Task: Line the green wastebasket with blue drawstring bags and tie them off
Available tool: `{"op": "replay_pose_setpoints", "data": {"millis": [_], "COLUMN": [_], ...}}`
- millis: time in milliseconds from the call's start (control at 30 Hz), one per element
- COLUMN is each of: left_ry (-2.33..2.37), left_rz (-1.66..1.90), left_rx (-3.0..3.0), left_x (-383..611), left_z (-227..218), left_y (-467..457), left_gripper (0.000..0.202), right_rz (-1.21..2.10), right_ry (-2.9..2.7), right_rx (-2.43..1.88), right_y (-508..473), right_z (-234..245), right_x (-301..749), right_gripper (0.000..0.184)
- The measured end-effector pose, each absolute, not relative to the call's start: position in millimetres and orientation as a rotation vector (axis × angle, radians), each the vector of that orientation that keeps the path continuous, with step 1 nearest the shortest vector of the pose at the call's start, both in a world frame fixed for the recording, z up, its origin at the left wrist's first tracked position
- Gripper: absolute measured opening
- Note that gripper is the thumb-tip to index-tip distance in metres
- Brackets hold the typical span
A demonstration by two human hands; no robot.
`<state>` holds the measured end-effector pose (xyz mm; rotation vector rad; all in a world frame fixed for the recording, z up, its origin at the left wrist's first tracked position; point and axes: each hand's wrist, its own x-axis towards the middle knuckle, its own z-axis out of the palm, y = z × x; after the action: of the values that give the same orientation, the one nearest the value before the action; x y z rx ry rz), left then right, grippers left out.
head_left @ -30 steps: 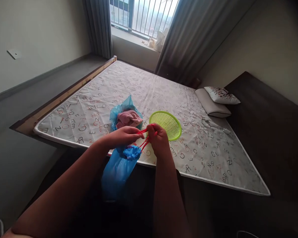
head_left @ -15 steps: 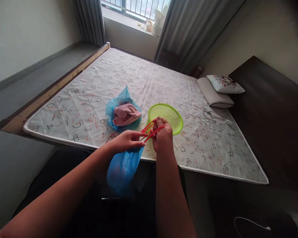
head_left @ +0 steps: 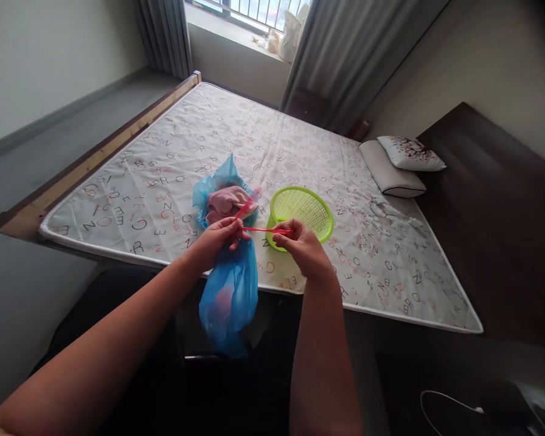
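A blue plastic bag (head_left: 231, 297) hangs below my left hand (head_left: 220, 241), over the near edge of the mattress, with something pinkish showing through it. A red drawstring (head_left: 263, 230) runs taut between my two hands. My left hand is closed, pinching the string near the top of the bag; a loose red end sticks up blurred from its fingers. To the right, my right hand (head_left: 305, 247) grips the string's other part. Behind them on the mattress sits a second blue bag (head_left: 229, 171), open, with a pink cloth (head_left: 227, 200) in it. A green plastic basket (head_left: 329, 212) stands beside it.
The letter-printed mattress (head_left: 372, 272) lies on a wooden bed frame (head_left: 131, 130). Two pillows (head_left: 393, 172) are by the dark headboard (head_left: 490, 200). Grey curtains (head_left: 345, 66) flank a window with bags on its sill. A white cable (head_left: 449, 396) is at lower right.
My hands have moved apart, and the several red strands looped between them are now one taut line with a loose end. The hanging bag shows more fully below my left hand.
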<state>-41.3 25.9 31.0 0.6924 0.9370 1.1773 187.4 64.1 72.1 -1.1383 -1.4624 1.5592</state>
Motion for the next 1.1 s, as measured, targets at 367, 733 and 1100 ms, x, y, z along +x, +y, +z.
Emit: {"op": "replay_pose_setpoints", "data": {"millis": [367,733,1100], "left_ry": [0.732,0.92,1.191], "left_rz": [1.049,0.986,1.389], "left_rx": [0.322,1.006,1.157], "left_x": [-43,-59,-43], "left_z": [25,25,25], "left_y": [32,35,32], "left_gripper": [0.037,0.041,0.045], "right_rz": [1.553,1.628,1.957], "right_ry": [-1.977,-1.648,-0.924], "right_rx": [-0.95,-1.026,-1.189], "right_y": [45,51,54], "right_z": [77,51,28], "right_x": [154,136,119], "right_gripper": [0.032,0.019,0.044]}}
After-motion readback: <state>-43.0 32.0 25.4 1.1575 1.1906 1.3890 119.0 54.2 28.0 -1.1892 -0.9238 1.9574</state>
